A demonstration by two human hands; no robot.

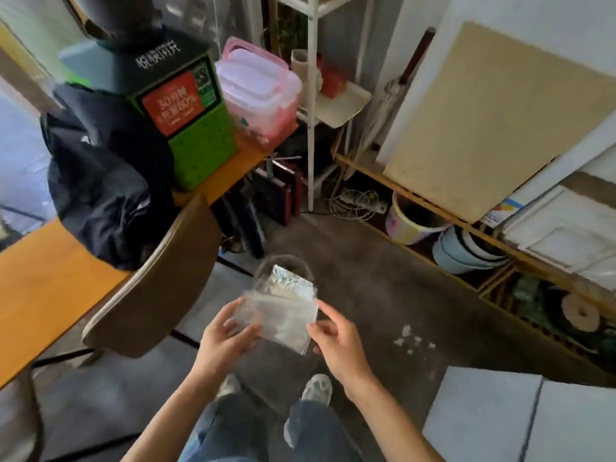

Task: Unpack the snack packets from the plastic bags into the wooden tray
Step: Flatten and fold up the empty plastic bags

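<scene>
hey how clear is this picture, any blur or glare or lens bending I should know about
Head view: strong wide-angle bending, with the white shelf post and orange table edge bowed; motion blur softens the clear plastic bag and both the left hand and right hand; the silvery packet glints; corners look dim.

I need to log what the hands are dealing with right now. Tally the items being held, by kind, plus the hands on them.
Clear plastic bag: 1
Silver foil snack packet, sticking out of the bag's top: 1
Hands gripping the bag, left hand and right hand: 2
Total: 4
</scene>
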